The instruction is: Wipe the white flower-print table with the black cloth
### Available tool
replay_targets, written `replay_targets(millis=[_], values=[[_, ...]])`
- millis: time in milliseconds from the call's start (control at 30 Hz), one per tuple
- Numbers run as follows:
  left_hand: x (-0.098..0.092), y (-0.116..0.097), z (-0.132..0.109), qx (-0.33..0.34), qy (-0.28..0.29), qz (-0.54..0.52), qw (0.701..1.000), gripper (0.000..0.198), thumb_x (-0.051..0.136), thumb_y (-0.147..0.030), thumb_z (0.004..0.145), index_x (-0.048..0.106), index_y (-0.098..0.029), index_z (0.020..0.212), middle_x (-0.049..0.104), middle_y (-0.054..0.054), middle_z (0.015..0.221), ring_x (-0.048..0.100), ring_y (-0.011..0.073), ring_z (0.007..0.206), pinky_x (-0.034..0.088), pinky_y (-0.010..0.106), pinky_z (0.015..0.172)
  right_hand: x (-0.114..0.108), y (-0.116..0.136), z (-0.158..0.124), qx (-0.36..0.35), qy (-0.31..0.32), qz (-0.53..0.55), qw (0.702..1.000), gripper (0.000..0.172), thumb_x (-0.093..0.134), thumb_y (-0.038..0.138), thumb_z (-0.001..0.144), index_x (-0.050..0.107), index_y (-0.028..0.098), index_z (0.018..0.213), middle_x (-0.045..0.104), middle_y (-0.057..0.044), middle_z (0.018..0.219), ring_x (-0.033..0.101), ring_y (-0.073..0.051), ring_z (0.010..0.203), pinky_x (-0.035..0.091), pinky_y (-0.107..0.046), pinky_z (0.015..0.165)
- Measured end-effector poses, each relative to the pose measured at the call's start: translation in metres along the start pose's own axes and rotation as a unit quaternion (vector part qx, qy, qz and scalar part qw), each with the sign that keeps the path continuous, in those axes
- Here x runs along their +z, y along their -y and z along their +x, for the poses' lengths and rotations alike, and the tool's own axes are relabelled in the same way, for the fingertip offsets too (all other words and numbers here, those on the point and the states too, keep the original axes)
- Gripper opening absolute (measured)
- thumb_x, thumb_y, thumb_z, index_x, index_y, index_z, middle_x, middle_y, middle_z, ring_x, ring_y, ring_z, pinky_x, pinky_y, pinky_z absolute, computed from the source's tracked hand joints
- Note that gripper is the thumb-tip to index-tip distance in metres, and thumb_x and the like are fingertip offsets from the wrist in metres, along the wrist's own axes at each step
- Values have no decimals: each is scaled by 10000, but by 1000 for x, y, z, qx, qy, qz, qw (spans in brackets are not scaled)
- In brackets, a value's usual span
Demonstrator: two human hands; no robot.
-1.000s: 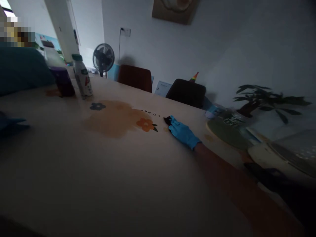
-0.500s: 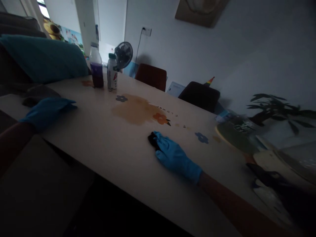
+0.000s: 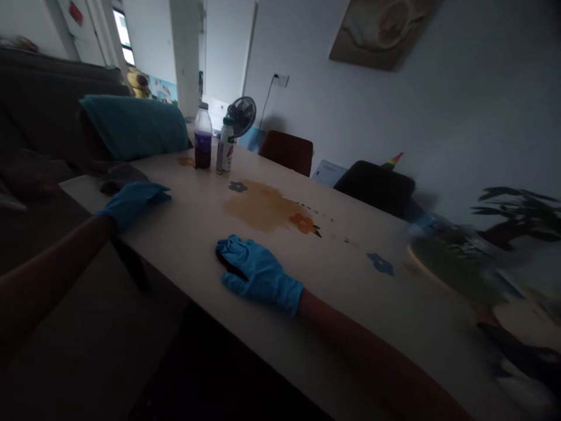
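My right hand (image 3: 258,273), in a blue glove, presses a small black item (image 3: 233,269) onto the pale table (image 3: 193,245). Most of that item is under the palm and fingers, so what it is stays unclear. My left hand (image 3: 134,204), gloved in blue too, lies flat on the table near the left edge, fingers stretched out, beside a crumpled grey cloth (image 3: 120,177). Flower prints and a tan patch (image 3: 263,204) mark the tabletop beyond my right hand.
A bottle with purple liquid (image 3: 203,137) and a white bottle with green cap (image 3: 225,146) stand at the far left. Chairs (image 3: 287,152) line the far side. A round green mat (image 3: 451,269) and a plant (image 3: 517,216) are at the right.
My right hand has slid left along the table with the black item, toward my left hand. The view has shifted, so the scene sits further right. My left hand remains near the grey cloth.
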State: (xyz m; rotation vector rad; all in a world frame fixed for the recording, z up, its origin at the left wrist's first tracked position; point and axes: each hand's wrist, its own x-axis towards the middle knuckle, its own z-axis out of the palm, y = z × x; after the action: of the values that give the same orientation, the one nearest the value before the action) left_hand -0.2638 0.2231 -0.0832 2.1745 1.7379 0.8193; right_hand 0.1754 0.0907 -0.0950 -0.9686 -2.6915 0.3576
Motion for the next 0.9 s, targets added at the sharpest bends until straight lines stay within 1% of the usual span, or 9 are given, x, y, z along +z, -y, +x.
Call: replay_targets(millis=[133, 233, 333, 400, 567, 633, 700, 800, 900], values=[[-2, -13, -1, -15, 9, -21, 1000, 950, 458, -852, 970, 906, -147, 1423, 886, 182, 1522, 818, 391, 1428, 520, 538, 1442, 0, -7, -32, -74, -34, 36, 996, 566, 644, 460, 1274, 719, 330, 1820, 730, -100, 1795, 613, -331, 1771, 464, -640, 1509], [-1, -13, -2, -23, 6, -61, 998, 883, 481, -831, 986, 914, -175, 1388, 913, 163, 1458, 826, 373, 1374, 577, 531, 1389, -5, -9, -73, -97, -57, 53, 992, 538, 639, 417, 1286, 712, 353, 1815, 787, -101, 1723, 641, -320, 1744, 442, -641, 1511], [1, -9, -2, -21, -7, -94, 995, 846, 515, -854, 988, 922, -208, 1352, 937, 133, 1379, 822, 354, 1334, 621, 500, 1330, -14, -9, -122, -98, -77, 52, 991, 852, 654, 364, 1220, 380, 642, 1978, 804, 5, 1695, 670, -307, 1698, 494, -678, 1465], [1, -7, -2, -19, -6, -100, 995, 818, 538, -844, 993, 921, -211, 1343, 938, 134, 1374, 821, 356, 1344, 621, 500, 1329, -16, -9, -157, -74, -88, 28, 993, 1085, 716, 343, 1093, 221, 830, 1927, 823, 78, 1624, 721, -297, 1612, 589, -591, 1385], [7, -4, -4, -41, -2, -168, 985, 766, 622, -789, 1010, 890, -176, 1384, 922, 166, 1422, 825, 375, 1393, 595, 589, 1376, 10, -17, -212, -60, -106, -96, 988, 1339, 815, 372, 802, 250, 744, 1957, 824, 85, 1548, 801, -351, 1494, 719, -521, 1201], [9, -4, -4, -64, -18, -238, 969, 838, 677, -837, 982, 875, -143, 1409, 921, 178, 1421, 829, 386, 1379, 599, 634, 1375, 26, -19, -207, -62, -110, -121, 985, 1301, 787, 410, 831, 235, 742, 1961, 789, 128, 1600, 811, -325, 1481, 749, -483, 1143], [10, -4, -5, -77, -36, -301, 950, 931, 740, -881, 932, 866, -103, 1427, 912, 200, 1436, 838, 396, 1367, 616, 643, 1361, 38, -17, -183, -63, -100, -113, 987, 1230, 760, 409, 925, 204, 736, 1972, 724, 143, 1705, 776, -299, 1542, 735, -470, 1214], [10, -2, -5, -59, -57, -341, 937, 943, 860, -807, 860, 858, -56, 1429, 892, 231, 1474, 846, 407, 1375, 609, 638, 1373, 40, -8, -123, -107, -55, -67, 990, 1087, 726, 398, 1121, 182, 569, 2046, 554, 46, 1900, 592, -326, 1751, 528, -566, 1490], [12, 5, -4, -37, -71, -362, 929, 893, 938, -663, 814, 838, -54, 1459, 875, 234, 1514, 840, 404, 1409, 584, 631, 1394, 32, 6, -44, -145, -22, -13, 989, 852, 651, 444, 1267, 316, 439, 2051, 454, -33, 1979, 459, -366, 1850, 382, -662, 1560]])
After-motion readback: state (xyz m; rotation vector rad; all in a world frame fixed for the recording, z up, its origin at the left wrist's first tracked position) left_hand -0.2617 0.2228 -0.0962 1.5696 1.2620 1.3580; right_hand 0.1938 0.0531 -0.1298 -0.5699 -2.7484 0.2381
